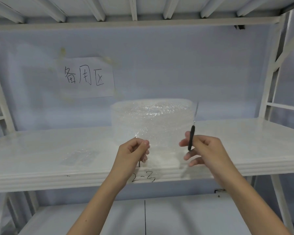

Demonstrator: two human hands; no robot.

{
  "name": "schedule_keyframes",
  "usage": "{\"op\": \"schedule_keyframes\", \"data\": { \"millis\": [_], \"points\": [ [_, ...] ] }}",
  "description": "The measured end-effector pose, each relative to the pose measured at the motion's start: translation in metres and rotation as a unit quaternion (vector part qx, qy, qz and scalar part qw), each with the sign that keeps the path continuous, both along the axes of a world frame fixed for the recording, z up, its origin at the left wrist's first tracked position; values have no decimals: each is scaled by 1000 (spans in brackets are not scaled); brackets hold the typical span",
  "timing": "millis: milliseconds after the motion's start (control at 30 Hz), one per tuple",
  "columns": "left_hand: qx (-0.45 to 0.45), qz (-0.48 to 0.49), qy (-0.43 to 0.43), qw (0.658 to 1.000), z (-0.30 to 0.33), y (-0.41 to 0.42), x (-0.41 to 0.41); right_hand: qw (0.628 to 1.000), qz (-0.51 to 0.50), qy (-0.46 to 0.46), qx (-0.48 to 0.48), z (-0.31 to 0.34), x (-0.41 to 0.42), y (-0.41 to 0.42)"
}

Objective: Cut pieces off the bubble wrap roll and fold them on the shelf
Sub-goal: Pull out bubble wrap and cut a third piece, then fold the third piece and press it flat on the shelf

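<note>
A white metal shelf (41,150) stands against a pale wall, with one more board above and another level below. Two bare hands reach in over its front edge. The left hand (134,153) is closed in a pinch, thumb and fingertips gripping the left edge of a loose sheet of bubble wrap (161,143) drawn out toward the camera. The right hand (205,150) holds one pair of scissors (192,136) by its black handle, the fingers curled round it and partly spread, the thin blades pointing up along the sheet's right edge; whether the blades are apart is hard to tell. Behind the sheet, one bubble wrap roll (151,116) stands upright in the middle of the shelf. To the left of the hands, one flat folded piece (80,156) of bubble wrap lies on the board. One paper sign (87,77) with three handwritten characters is taped to the wall, and "2-3" (143,178) is written on the shelf's front lip.
</note>
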State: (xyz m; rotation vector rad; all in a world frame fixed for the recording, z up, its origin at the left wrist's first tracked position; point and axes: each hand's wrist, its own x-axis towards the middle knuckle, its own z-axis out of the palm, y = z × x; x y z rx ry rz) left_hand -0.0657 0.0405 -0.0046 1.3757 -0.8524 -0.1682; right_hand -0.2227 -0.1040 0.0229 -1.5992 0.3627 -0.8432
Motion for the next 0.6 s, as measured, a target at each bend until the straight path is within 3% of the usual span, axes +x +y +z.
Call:
{"op": "schedule_keyframes", "data": {
  "millis": [100, 200, 333, 500, 567, 600],
  "points": [
    [-1, -2, 2, 1000, 1, -2, -2, 980, -149, 91, -97, 1, -2, -20],
    [-4, -3, 3, 1000, 2, -4, -4, 901, -282, 232, -233, -6, 4, -45],
    [-5, -6, -1, 1000, 3, -4, -5, 830, -314, 343, -307, -18, 21, -68],
    [-8, -1, -1, 1000, 7, 1, 0, 765, -327, 419, -363, -25, 39, -80],
    [-11, -1, 3, 1000, 8, 5, 3, 718, -372, 400, -432, -27, 42, -76],
    [-12, -1, 3, 1000, 8, 6, 5, 713, -392, 359, -458, -27, 41, -69]
  ]
}}
